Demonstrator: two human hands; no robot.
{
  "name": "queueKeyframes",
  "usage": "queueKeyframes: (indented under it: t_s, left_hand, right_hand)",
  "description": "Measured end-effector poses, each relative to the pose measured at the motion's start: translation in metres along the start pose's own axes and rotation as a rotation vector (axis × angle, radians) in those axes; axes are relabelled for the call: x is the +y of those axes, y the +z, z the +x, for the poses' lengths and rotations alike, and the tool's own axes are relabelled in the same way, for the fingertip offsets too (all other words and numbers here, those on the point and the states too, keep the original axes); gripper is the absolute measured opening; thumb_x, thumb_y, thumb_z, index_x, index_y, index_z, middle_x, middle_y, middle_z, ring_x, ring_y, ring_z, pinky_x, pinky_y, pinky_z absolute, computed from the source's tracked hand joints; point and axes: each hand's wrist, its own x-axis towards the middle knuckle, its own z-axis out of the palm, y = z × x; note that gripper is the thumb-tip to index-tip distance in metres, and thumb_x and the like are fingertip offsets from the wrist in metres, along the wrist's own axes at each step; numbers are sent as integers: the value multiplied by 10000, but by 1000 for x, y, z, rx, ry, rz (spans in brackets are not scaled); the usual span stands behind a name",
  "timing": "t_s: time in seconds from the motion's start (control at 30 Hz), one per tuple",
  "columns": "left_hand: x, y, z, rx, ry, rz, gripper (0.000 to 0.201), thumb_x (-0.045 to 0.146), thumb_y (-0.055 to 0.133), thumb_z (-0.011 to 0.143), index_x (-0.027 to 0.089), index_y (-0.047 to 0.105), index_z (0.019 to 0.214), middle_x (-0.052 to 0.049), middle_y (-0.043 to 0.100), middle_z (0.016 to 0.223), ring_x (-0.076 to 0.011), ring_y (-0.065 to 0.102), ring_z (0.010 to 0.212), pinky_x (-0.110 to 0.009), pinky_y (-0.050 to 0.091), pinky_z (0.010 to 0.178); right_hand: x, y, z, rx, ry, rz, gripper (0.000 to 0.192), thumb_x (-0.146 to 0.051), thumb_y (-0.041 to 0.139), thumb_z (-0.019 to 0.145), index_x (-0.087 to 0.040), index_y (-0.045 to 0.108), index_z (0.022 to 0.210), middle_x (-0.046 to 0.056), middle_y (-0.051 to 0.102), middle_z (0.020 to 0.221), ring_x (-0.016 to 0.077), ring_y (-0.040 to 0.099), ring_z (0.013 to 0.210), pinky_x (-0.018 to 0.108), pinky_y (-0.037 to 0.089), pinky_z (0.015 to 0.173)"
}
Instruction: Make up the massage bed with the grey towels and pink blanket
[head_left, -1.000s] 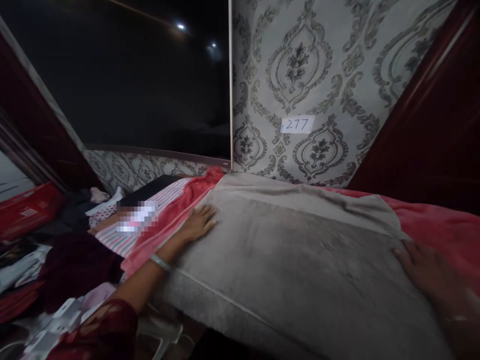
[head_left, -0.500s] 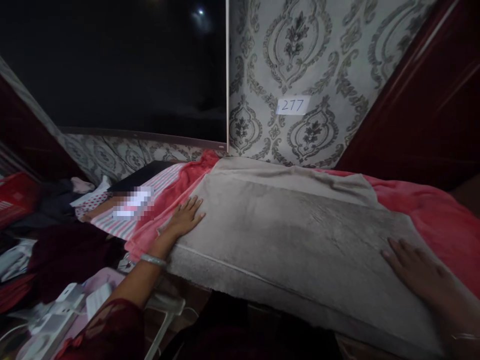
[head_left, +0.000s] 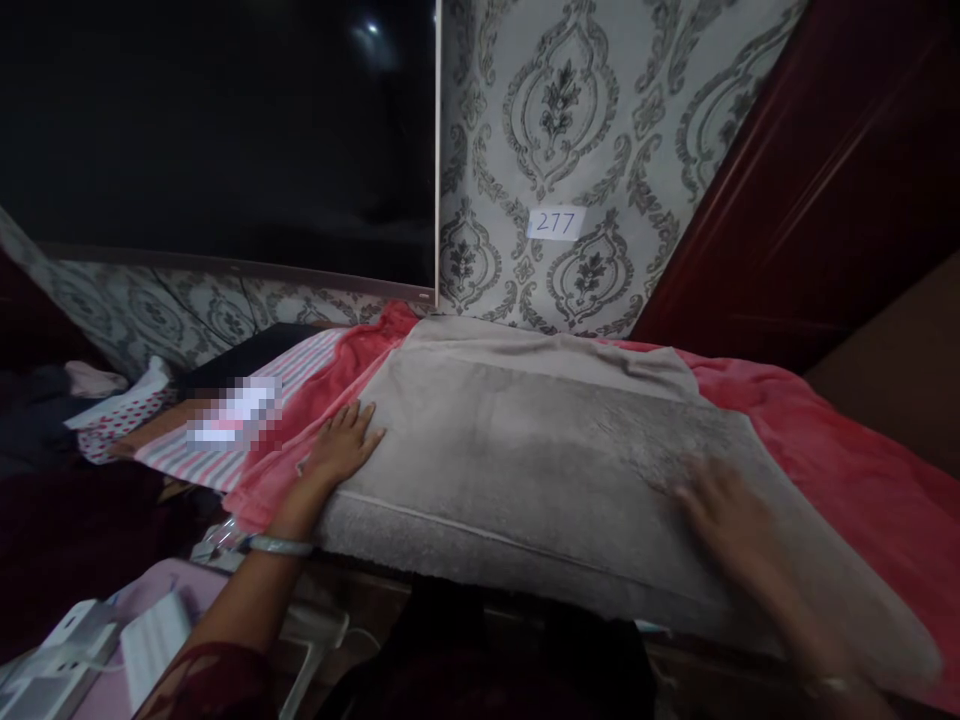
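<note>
Grey cloth [head_left: 517,470]: one, spread across the centre of the frame, with a paler band along its far edge.
Screen [head_left: 225,140]: one, dark, filling the upper left; two light reflections are seen near its right side.
Patterned wall [head_left: 559,175]: seen at upper centre and beneath the screen.
Dark red panel [head_left: 795,190]: one, slanted at upper right.
Red cloth [head_left: 847,430]: shown in two visible areas, left and right of the grey cloth; whether these are joined cannot be told.
Striped cloth [head_left: 176,460]: one, left of centre, partly pixelated.
Hands: two; nothing is seen gripped by either. The left hand [head_left: 341,445] is laid flat at the grey cloth's left edge, fingers slightly parted. The right hand [head_left: 727,510] is blurred over its right part, fingers extended; contact cannot be told.
Numbered card [head_left: 556,223]: one, marked 277, upper centre.
Bracelet [head_left: 280,545]: one, pale, on the left wrist.
</note>
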Motion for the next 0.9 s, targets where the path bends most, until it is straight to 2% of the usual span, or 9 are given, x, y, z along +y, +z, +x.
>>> queueKeyframes:
  t_s: [0.13, 0.2, 0.27, 0.43, 0.5, 0.57, 0.7, 0.77, 0.9]
  left_hand:
    - [1, -1, -1, -23, -5, 3, 679, 527, 340, 993, 167, 350, 1568, -142, 300, 1644, -334, 251, 1524, -512, 269, 1220]
    - [1, -1, -2, -41, -12, 10, 689, 517, 332, 998, 136, 335, 1572, -155, 280, 1650, -326, 237, 1529, -482, 257, 1229]
    - [0, -1, -2, -51, -16, 21, 690, 500, 328, 1004, 108, 328, 1572, -169, 270, 1650, -319, 231, 1531, -456, 233, 1241]
    - [1, -9, -1, -48, -26, 27, 656, 465, 370, 1001, 136, 346, 1568, -171, 270, 1645, -317, 240, 1528, -496, 246, 1235]
    - [13, -15, -4, -18, -58, 31, 631, 459, 391, 994, 145, 405, 1542, -174, 296, 1634, -338, 238, 1526, -559, 254, 1221]
    - [36, -19, -14, 26, -24, 23, 602, 445, 403, 991, 151, 456, 1513, -174, 313, 1625, -351, 238, 1525, -606, 235, 1215]
    - [98, -6, -51, 64, 324, -90, 602, 437, 472, 967, 263, 412, 1541, -111, 327, 1629, -324, 283, 1515, -620, 238, 1218]
    - [121, 11, -70, 72, 456, -131, 715, 533, 592, 892, 349, 378, 1549, -90, 299, 1642, -378, 276, 1509, -684, 256, 1183]
    - [132, 39, -90, 162, 508, -118, 856, 586, 655, 827, 450, 255, 1572, -67, 245, 1660, -443, 265, 1497, -757, 250, 1138]
  right_hand:
    - [-171, -8, 35, -291, -382, 230, 617, -492, 359, 1002, -283, 337, 1582, 95, 246, 1659, 331, 191, 1530, 599, 242, 1192]
    - [-226, -10, 36, -440, -528, 296, 638, -506, 422, 1003, -305, 301, 1596, 61, 136, 1685, 328, 81, 1551, 606, 150, 1220]
    - [-252, -14, 25, -557, -666, 348, 674, -515, 456, 1004, -282, 266, 1607, 74, 102, 1683, 312, 54, 1555, 595, 68, 1237]
    - [-245, -40, -1, -761, -978, 602, 678, -566, 493, 997, -373, 243, 1598, -3, 116, 1681, 238, 62, 1557, 516, 43, 1266]
    - [-239, -46, 15, -776, -976, 689, 615, -573, 423, 1023, -386, 270, 1589, -20, 200, 1667, 197, 167, 1543, 447, 136, 1270]
    - [-237, -42, 50, -686, -859, 684, 596, -555, 345, 1046, -327, 291, 1594, 14, 263, 1649, 192, 234, 1525, 418, 198, 1258]
    - [-246, -3, 138, -511, -627, 428, 600, -474, 277, 1059, -221, 290, 1603, 63, 186, 1667, 260, 128, 1550, 499, 145, 1259]
    - [-250, 21, 171, -509, -613, 315, 601, -477, 280, 1057, -241, 264, 1609, 41, 150, 1677, 271, 80, 1556, 538, 102, 1253]
    - [-251, 60, 208, -554, -672, 217, 617, -549, 258, 1049, -295, 238, 1611, 14, 141, 1681, 269, 86, 1555, 556, 68, 1242]
